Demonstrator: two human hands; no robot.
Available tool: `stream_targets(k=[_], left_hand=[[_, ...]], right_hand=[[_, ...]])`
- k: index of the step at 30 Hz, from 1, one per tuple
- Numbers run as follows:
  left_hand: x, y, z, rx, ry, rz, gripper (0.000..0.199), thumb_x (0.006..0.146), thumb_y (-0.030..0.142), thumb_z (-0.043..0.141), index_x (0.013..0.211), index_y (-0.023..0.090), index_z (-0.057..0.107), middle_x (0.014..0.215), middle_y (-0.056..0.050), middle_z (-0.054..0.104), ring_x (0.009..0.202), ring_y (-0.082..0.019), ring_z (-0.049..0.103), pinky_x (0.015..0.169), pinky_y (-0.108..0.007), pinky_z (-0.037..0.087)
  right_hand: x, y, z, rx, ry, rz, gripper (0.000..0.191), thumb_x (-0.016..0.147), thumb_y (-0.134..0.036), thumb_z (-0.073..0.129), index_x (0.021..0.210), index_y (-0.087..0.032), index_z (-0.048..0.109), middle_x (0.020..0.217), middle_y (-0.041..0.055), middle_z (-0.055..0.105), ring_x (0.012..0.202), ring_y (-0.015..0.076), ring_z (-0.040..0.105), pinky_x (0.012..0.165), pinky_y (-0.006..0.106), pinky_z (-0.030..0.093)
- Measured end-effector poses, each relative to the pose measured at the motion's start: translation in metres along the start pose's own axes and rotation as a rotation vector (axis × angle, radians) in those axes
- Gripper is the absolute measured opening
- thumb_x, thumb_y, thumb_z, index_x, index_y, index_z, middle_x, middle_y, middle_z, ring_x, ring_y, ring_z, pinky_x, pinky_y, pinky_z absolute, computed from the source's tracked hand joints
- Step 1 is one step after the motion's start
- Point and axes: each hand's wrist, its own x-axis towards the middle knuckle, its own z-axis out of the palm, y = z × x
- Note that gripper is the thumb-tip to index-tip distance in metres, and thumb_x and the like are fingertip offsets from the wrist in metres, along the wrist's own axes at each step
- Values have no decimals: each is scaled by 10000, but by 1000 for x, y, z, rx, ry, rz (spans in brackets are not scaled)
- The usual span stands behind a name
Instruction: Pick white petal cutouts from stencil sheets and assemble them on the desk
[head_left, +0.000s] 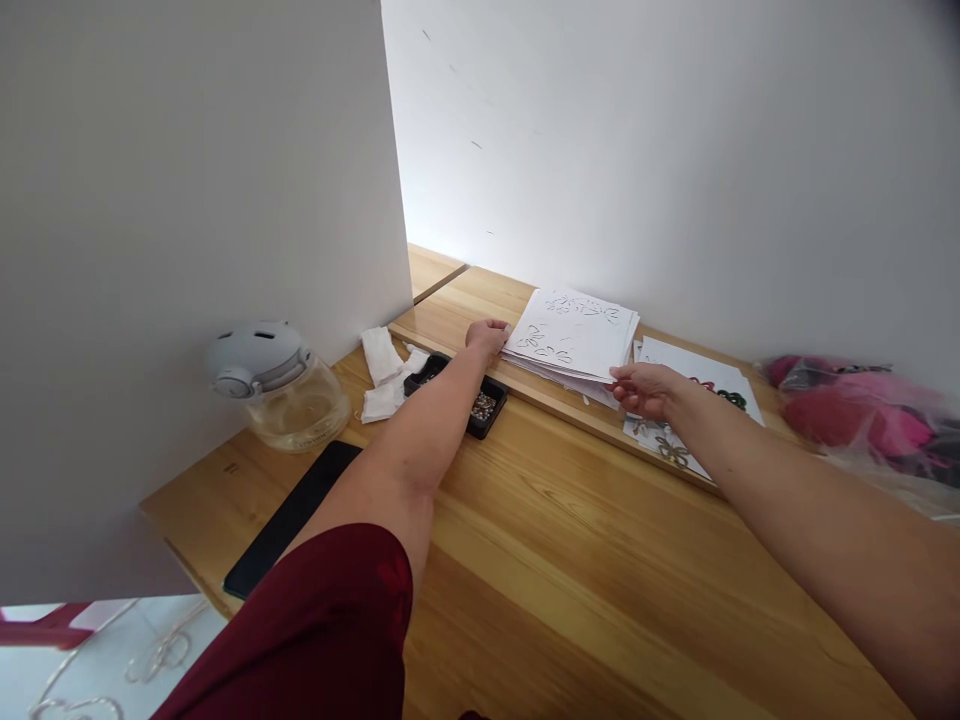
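Note:
A stack of white paper sheets [574,335] lies on the raised ledge at the back of the table, its top sheet marked with outlined flower or butterfly shapes. My left hand [489,338] pinches the left edge of the paper near its front corner. At the front right corner, my right hand [643,390] grips the edge between thumb and fingers. Whether they hold one sheet or several I cannot tell. Under and beyond my right hand lie more papers [675,355] with red, green and gold-brown butterfly-like pieces [673,452] on them.
Beneath my left forearm sits a black tray [491,408] of small beads, beside crumpled white tissues [381,355]. A clear jar with a grey lid [300,405] and a black flat slab [296,520] stand left. Plastic-wrapped pink bundles [855,410] lie right. Walls [675,180] border the table.

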Motion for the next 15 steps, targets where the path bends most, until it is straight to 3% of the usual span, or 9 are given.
stream_targets(k=[6,11,15], left_hand=[[-12,17,-14,-28,100,42,193,813,148,655,1005,138,664,852,-75,707,685,-131,671,667,-259,546],[-43,26,-11,14,128,266,140,850,250,626,953,163,661,949,-52,706,766,-110,647,747,-227,515],[-73,22,-3,288,0,552,95,856,237,607,903,181,667,848,-16,701,717,-120,617,760,-250,503]], right_hand=[[-9,-22,-4,175,-78,-91,98,967,-161,503,880,-142,543,693,-28,524,457,36,417,342,120,284],[-19,-40,-9,316,-141,-171,193,899,-20,425,800,-173,491,601,-8,491,416,43,383,316,105,277],[-24,-50,-10,407,-165,-202,207,882,-5,406,785,-178,465,589,-1,485,422,50,394,318,100,299]])
